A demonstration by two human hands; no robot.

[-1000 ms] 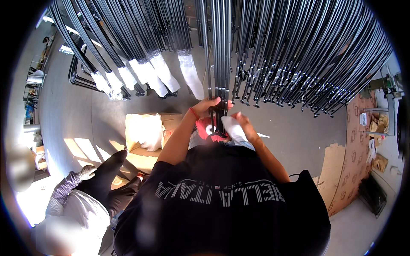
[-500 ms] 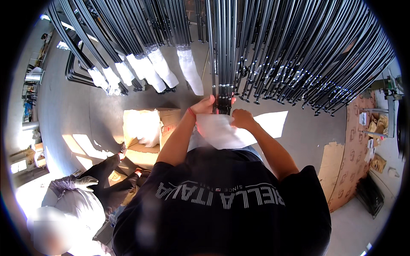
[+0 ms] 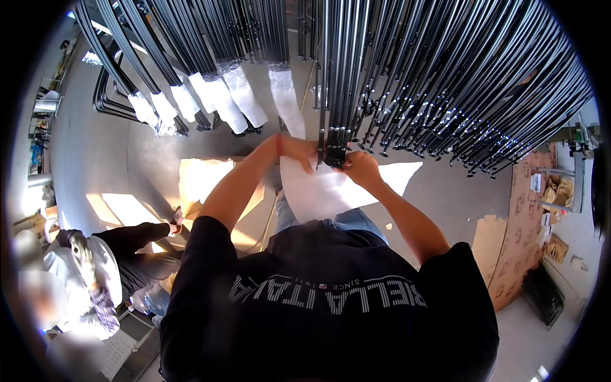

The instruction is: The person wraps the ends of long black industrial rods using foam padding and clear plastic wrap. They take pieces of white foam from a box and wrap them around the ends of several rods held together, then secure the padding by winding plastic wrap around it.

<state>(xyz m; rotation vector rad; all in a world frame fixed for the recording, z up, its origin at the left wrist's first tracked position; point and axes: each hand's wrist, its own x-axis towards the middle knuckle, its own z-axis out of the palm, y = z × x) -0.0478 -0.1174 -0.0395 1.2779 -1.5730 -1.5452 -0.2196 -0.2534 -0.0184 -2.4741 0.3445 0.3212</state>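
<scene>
In front of me a bundle of slim black metal tubes (image 3: 335, 137) hangs down, its dark lower end between my hands. My left hand (image 3: 296, 149) is at the bundle's left side with the thumb spread downward; its fingertips are partly hidden by the tubes. My right hand (image 3: 361, 169) is closed at the lower right end of the bundle, fingertips against the tubes. A thin white sheet (image 3: 318, 194) hangs below and behind both hands, one corner reaching out to the right. Whether either hand also pinches the sheet, I cannot tell.
To the right hang many bare black tubes (image 3: 439, 95). On the left, several bundles have white-wrapped ends (image 3: 289, 102). An open cardboard box (image 3: 251, 204) stands on the floor beyond my left arm. People in pale clothing (image 3: 105, 254) are at the lower left. Cardboard (image 3: 525, 223) lies at right.
My left hand has shifted left from behind the bundle, its thumb now lower. The right hand has risen to the bundle's end. The sheet's left part hangs straighter. A person at lower left has moved.
</scene>
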